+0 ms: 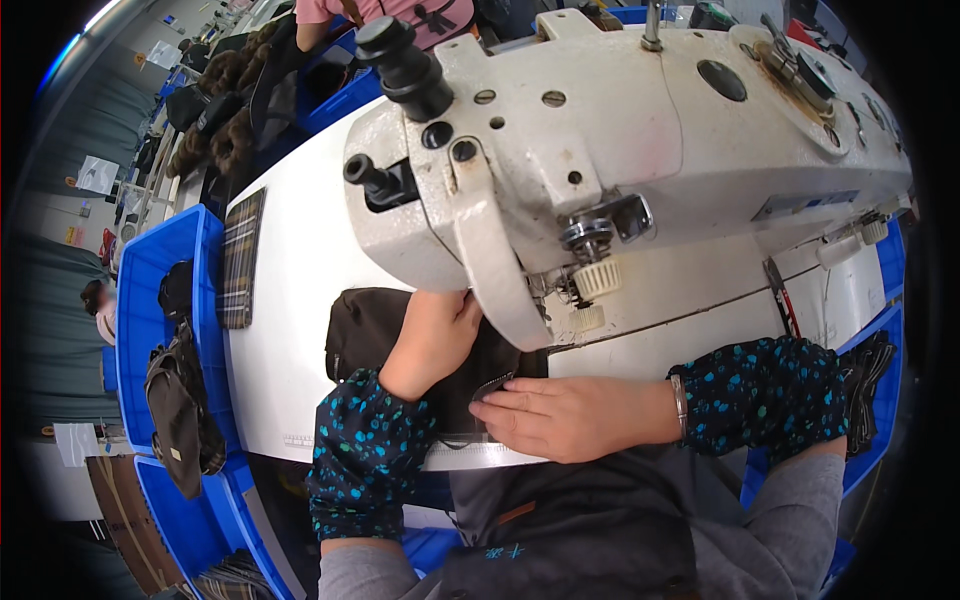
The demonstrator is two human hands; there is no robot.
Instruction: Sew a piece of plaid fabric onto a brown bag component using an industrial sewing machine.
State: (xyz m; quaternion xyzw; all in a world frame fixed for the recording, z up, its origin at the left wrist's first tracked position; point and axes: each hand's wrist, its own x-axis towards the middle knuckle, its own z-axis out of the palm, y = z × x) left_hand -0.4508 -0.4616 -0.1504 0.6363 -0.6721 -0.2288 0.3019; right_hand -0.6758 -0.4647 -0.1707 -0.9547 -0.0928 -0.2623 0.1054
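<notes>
A dark brown cloth piece [365, 325] lies on the white sewing table beneath the head of a sewing machine [560, 140]. My left hand [435, 340] is on the cloth beside the needle area, fingers closed on it; the machine's white lever partly covers the fingertips. A zipper [490, 385] runs along the cloth close to its near edge. Flat beside that zipper rests my right hand [560, 415], fingers stretched out with their tips on the cloth. The needle and presser foot are mostly hidden behind the machine head.
Blue bins [215, 300] holding dark cloth pieces stand left of the table [290, 370]; another blue bin [880, 400] is at the right. A plaid fabric piece [240, 260] lies at the left edge. Red-and-black snips [783, 300] lie right. A person in pink [430, 20] sits beyond.
</notes>
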